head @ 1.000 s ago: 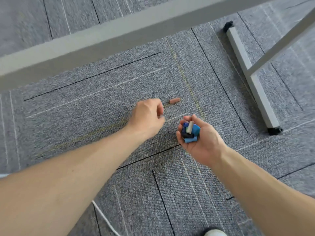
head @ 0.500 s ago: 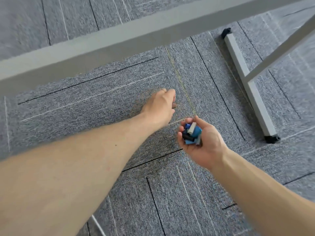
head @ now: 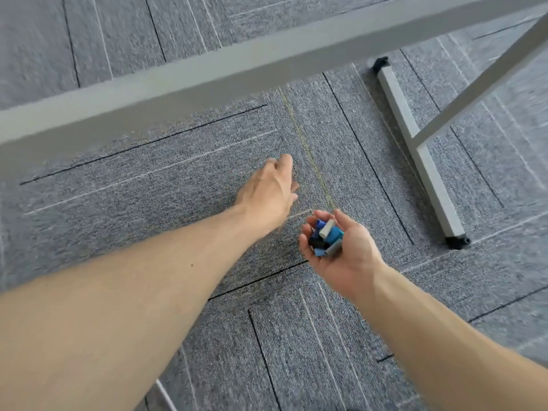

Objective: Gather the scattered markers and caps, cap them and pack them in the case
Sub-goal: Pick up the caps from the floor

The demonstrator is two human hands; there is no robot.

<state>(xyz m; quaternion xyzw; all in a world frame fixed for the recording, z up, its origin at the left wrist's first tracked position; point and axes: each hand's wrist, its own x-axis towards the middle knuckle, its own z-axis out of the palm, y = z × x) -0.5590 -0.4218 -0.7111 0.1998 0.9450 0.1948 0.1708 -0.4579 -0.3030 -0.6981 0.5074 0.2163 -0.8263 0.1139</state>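
Note:
My right hand point(head: 344, 256) is turned palm up with its fingers curled round a small pile of marker caps point(head: 326, 237) in blue, black, grey and off-white. My left hand point(head: 267, 191) reaches forward and down to the grey carpet, back of the hand toward me. Its fingertips point at the floor and are hidden behind the hand. The brown cap that lay on the carpet is not visible; the left hand covers that spot. No markers and no case are in view.
A grey table bar point(head: 267, 63) crosses the top of the view above the hands. A grey table foot point(head: 421, 155) with black end caps lies on the carpet to the right, and a slanted leg rises from it. A white cable point(head: 166, 393) runs along the bottom.
My left hand moved forward from beside the right hand onto the brown cap, which is now hidden under it. The right hand kept holding its caps almost still.

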